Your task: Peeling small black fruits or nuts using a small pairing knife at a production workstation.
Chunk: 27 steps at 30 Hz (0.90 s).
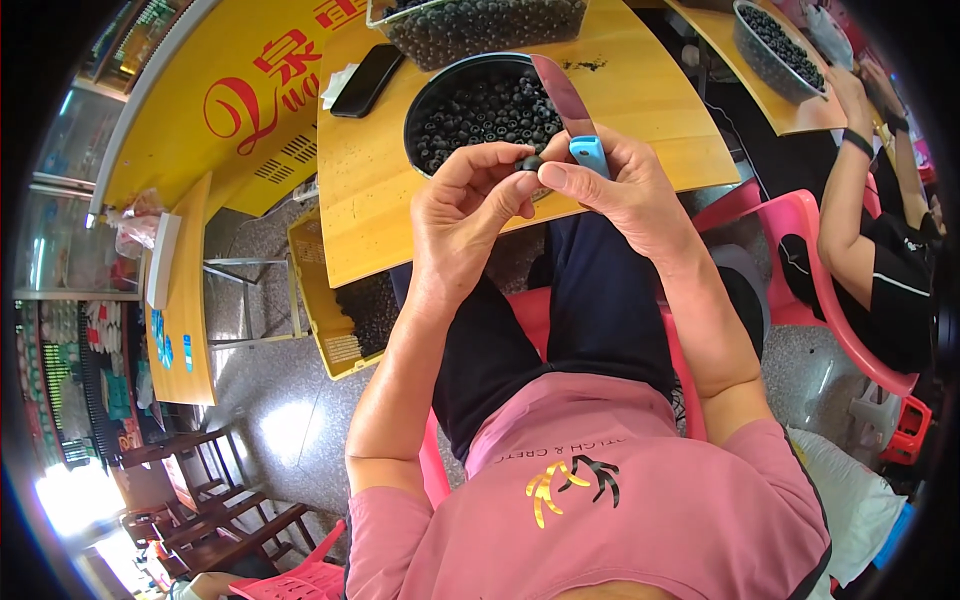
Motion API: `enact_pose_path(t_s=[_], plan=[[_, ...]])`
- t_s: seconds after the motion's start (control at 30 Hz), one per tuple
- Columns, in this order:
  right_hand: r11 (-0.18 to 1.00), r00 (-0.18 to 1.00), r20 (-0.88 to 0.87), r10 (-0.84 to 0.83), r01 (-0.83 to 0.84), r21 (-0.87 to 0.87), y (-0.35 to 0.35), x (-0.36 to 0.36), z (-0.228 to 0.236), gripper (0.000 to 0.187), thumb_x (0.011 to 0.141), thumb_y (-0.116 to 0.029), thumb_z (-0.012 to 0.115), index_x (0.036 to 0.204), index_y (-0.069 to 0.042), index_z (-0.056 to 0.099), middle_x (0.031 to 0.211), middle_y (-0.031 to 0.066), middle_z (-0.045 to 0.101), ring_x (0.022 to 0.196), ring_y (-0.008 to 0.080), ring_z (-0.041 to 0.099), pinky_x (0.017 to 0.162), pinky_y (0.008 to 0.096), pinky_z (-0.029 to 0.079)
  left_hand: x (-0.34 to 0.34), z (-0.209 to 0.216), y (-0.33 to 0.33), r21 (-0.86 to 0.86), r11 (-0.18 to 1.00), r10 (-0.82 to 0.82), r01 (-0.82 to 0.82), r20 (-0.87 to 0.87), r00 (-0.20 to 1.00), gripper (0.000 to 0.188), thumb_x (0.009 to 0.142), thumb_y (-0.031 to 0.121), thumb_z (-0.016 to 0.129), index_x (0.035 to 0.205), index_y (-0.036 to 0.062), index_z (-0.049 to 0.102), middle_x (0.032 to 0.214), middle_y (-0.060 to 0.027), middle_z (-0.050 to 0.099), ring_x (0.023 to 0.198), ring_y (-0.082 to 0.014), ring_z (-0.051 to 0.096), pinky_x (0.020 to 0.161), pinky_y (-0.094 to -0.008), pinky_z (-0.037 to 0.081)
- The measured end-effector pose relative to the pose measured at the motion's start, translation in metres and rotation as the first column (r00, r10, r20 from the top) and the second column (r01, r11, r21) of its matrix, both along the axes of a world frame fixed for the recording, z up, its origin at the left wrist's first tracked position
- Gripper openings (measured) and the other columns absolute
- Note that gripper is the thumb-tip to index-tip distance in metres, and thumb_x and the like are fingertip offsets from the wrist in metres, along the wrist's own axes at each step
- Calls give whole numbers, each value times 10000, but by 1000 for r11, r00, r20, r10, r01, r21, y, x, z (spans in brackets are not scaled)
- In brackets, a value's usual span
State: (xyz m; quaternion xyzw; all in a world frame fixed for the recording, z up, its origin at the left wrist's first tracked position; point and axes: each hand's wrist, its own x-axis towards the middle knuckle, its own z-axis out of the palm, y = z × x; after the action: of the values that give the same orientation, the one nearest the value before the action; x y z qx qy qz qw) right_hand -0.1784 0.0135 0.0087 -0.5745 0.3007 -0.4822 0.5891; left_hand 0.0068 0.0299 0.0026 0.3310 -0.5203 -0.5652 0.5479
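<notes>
Close above the near edge of the table, my left hand (466, 205) pinches a small round black fruit (530, 164) between thumb and fingers. My right hand (625, 195) is closed around a knife (588, 152) with a light blue handle, its blade tilted up and away from me. The tip of my right thumb lies against the fruit, so both hands meet at it. Just beyond them stands a dark round bowl (412, 112) heaped with more such black fruit (480, 118). My hands hide part of its near rim.
A clear tub (480, 35) of black fruit stands behind the bowl, with a black phone (367, 80) to the left. Below the wooden table (365, 220) is a yellow crate (325, 300). At right, a co-worker's arm (850, 180) reaches by another fruit-filled bowl (775, 60) near a pink chair (815, 225).
</notes>
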Motion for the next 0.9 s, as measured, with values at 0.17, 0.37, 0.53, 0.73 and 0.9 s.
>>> enact_pose_path(t_s=[0.17, 0.37, 0.53, 0.73, 0.9], plan=[[999, 1000, 6, 12, -12, 40, 1, -2, 0, 176, 911, -239, 704, 928, -68, 664, 726, -91, 504, 627, -5, 405, 535, 169, 282, 0, -5, 2, -23, 999, 25, -22, 111, 994, 213, 920, 36, 661, 1118, -18, 604, 933, -50, 666, 805, -90, 603, 733, -227, 516], [998, 999, -33, -2, 5, 66, 2, -1, -4, 189, 938, -255, 668, 926, -67, 659, 714, -90, 488, 613, 2, 392, 527, 175, 278, -4, -15, 7, 45, 998, 31, -32, 23, 999, 184, 918, 66, 674, 1074, -10, 613, 942, -62, 666, 796, -96, 593, 725, -226, 501], [999, 999, -47, -1, 3, 33, 4, 3, -10, 221, 958, -259, 639, 937, -39, 653, 746, -63, 534, 644, 25, 455, 553, 186, 347, -15, -26, 15, 88, 995, 68, -44, -299, 952, 152, 927, 67, 659, 1058, 8, 609, 943, -75, 662, 792, -115, 582, 744, -244, 486], [749, 841, -275, -465, 208, -629, 9, 3, -14, 228, 946, -208, 641, 1023, 6, 635, 834, 72, 617, 711, 173, 616, 639, 260, 479, -14, -30, 12, 81, 997, 47, -15, -415, 909, 146, 943, 73, 635, 1075, 24, 599, 953, -59, 650, 800, -119, 578, 744, -253, 481], [647, 748, -381, -543, 83, -758, 13, -2, -14, 191, 921, -162, 654, 1069, -42, 644, 857, 103, 631, 673, 247, 639, 571, 321, 509, -17, -29, 13, 69, 998, 36, -8, -420, 907, 148, 946, 78, 633, 1079, 25, 598, 955, -54, 645, 813, -116, 570, 747, -257, 476]])
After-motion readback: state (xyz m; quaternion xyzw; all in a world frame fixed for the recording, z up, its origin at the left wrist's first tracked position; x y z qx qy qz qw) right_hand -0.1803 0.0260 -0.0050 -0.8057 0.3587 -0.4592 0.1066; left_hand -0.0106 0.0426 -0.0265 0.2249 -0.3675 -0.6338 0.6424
